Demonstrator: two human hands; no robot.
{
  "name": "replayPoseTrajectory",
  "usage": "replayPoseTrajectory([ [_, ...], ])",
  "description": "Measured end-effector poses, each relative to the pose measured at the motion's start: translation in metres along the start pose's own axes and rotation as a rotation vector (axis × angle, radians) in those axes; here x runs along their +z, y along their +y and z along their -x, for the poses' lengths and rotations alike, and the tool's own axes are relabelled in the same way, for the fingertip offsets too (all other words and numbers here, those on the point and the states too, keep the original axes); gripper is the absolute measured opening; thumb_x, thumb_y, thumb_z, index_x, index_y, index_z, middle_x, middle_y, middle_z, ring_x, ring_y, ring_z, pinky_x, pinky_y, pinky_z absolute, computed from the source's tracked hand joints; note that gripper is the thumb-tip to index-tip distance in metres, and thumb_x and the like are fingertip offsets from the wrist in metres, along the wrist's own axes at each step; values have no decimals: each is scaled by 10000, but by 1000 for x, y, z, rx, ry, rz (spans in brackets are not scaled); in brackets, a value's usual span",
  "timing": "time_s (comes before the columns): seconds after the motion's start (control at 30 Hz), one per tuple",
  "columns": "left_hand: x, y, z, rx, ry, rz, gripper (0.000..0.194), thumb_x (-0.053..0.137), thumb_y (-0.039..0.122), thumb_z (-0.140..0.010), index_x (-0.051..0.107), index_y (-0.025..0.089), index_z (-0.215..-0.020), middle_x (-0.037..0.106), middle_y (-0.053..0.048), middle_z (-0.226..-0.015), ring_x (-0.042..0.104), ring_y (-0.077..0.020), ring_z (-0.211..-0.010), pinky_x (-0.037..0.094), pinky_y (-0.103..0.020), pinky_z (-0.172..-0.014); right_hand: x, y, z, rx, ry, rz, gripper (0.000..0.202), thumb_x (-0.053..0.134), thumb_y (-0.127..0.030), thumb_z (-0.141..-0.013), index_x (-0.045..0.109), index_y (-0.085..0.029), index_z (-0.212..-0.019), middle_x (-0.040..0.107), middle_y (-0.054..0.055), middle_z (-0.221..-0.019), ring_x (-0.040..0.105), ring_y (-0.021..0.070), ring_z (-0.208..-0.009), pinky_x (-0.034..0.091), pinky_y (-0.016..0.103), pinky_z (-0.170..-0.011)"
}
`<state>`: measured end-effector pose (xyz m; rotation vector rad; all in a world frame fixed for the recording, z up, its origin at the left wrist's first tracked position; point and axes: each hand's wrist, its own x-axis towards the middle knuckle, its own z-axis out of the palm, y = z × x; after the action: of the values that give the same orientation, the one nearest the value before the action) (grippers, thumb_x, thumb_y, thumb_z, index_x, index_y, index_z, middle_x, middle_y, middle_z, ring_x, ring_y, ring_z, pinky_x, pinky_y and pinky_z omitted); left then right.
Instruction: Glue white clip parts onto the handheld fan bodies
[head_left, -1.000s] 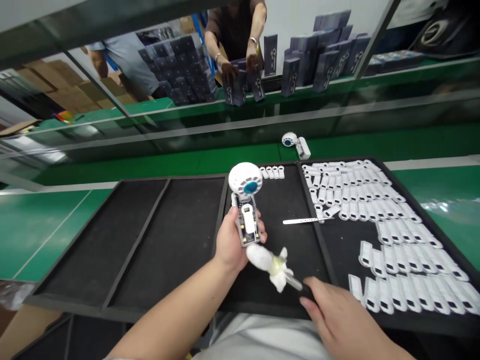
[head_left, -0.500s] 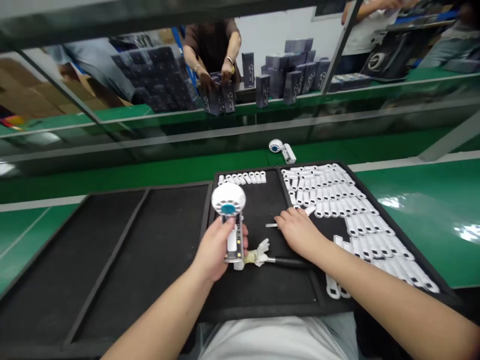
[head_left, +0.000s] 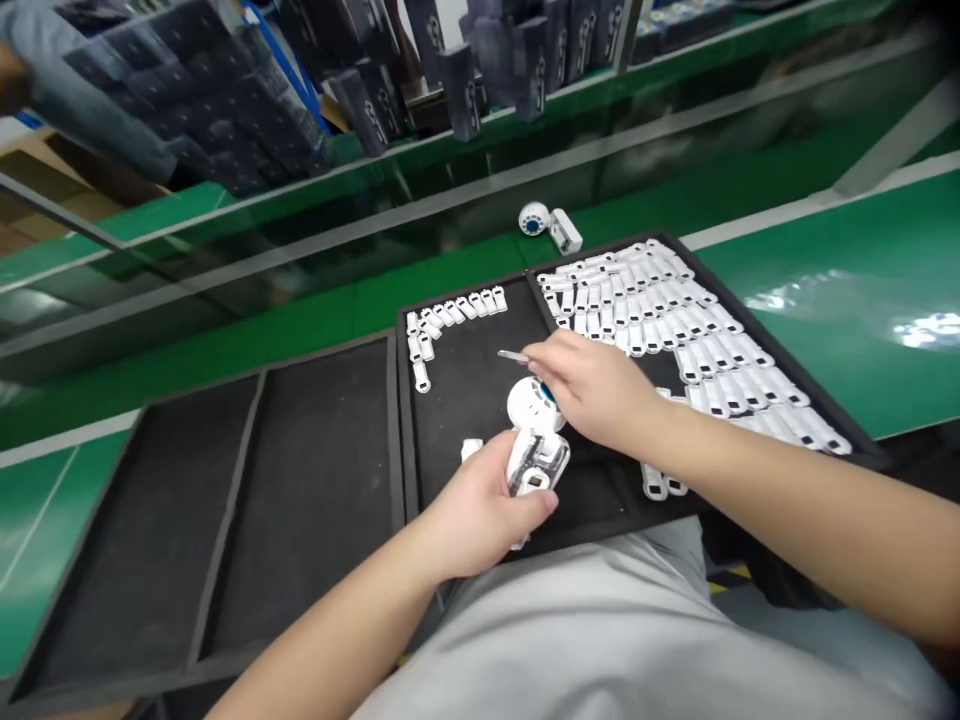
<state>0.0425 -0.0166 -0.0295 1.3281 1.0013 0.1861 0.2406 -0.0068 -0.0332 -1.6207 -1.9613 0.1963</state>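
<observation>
My left hand (head_left: 487, 510) is closed around a white handheld device (head_left: 534, 405) with a round, vented head and a blue centre. Its handle has clear edges and visible inner parts, and it leans up and to the right. Just above the head, my right hand (head_left: 581, 375) is closed on a thin pale stick (head_left: 513, 356) whose end points left. The right fingers partly cover the blue centre; whether they touch it I cannot tell. A small white piece (head_left: 471, 448) shows beside my left hand. Both hands are over a black divided tray (head_left: 457, 400).
Rows of small white parts (head_left: 637, 300) fill the tray's right compartment, with several more (head_left: 457, 310) at its left. Another white device (head_left: 551, 226) rests on the green bench behind. A second black tray (head_left: 315, 460) adjoins at left. Dark boxes (head_left: 202, 90) stand beyond the rail.
My view has tilted down. The left hand has turned the device, and both hands have come together, the right one now over the device's head with the stick.
</observation>
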Motion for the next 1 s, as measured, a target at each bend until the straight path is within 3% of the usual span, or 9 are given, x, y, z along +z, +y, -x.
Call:
replayPoseTrajectory([
  [0.07, -1, 7, 3, -27, -14, -22, 295, 624, 175, -706, 544, 184, -990, 615, -6, -706, 574, -155, -580, 473, -256, -514, -15, -2, 16, -75, -26, 36, 291, 392, -286, -1024, 668, -201, -1051, 682, 29, -865, 629, 179, -754, 367, 279, -600],
  [0.13, -2, 14, 4, -26, -14, -27, 297, 582, 164, -699, 544, 182, -993, 622, -8, -706, 584, -162, -587, 477, -265, -526, -31, -7, 34, -172, -133, 102, 248, 435, -320, -992, 641, -223, -894, 644, 2, -710, 581, 165, -606, 266, 289, -524],
  [0.2, -3, 19, 5, -12, -5, -51, 239, 563, 189, -734, 546, 183, -972, 622, -11, -701, 587, -166, -587, 473, -269, -529, -42, -12, 49, -274, -244, 161, 162, 513, -269, -909, 588, -233, -770, 569, -5, -597, 499, 151, -497, 166, 312, -496],
  [0.3, -2, 22, 6, 17, 5, -136, 144, 570, 245, -802, 554, 186, -933, 626, -21, -705, 590, -173, -607, 454, -268, -536, -48, -15, 61, -351, -252, 245, 81, 550, -165, -764, 568, -238, -736, 519, 10, -567, 459, 162, -472, 118, 332, -495],
  [0.37, 0, 23, 7, 44, 10, -194, 124, 573, 258, -832, 560, 187, -932, 629, -21, -714, 587, -173, -627, 441, -266, -548, -49, -17, 64, -345, -241, 281, 92, 542, -149, -728, 571, -236, -738, 506, 13, -560, 454, 168, -467, 107, 329, -497],
  [0.57, 5, 27, 12, 88, -29, -344, 132, 532, 271, -907, 551, 198, -1015, 648, -11, -790, 576, -166, -685, 457, -290, -643, -64, -31, 58, -219, -528, 327, 119, 560, -113, -778, 614, -214, -810, 594, 25, -641, 537, 174, -559, 129, 308, -514],
  [0.7, 7, 26, 15, 102, -35, -409, 120, 512, 287, -935, 542, 211, -1023, 660, -21, -867, 587, -178, -766, 454, -314, -714, -69, -36, 56, -189, -616, 319, 123, 577, -112, -776, 623, -212, -831, 621, 32, -673, 568, 184, -588, 130, 308, -519],
  [1.0, 16, 19, 14, 112, -52, -557, 48, 509, 225, -898, 500, 205, -940, 634, -32, -951, 550, -191, -822, 399, -327, -721, -58, -39, 61, -152, -776, 262, 98, 589, -149, -812, 651, -187, -877, 641, 58, -700, 631, 200, -622, 159, 321, -482],
])
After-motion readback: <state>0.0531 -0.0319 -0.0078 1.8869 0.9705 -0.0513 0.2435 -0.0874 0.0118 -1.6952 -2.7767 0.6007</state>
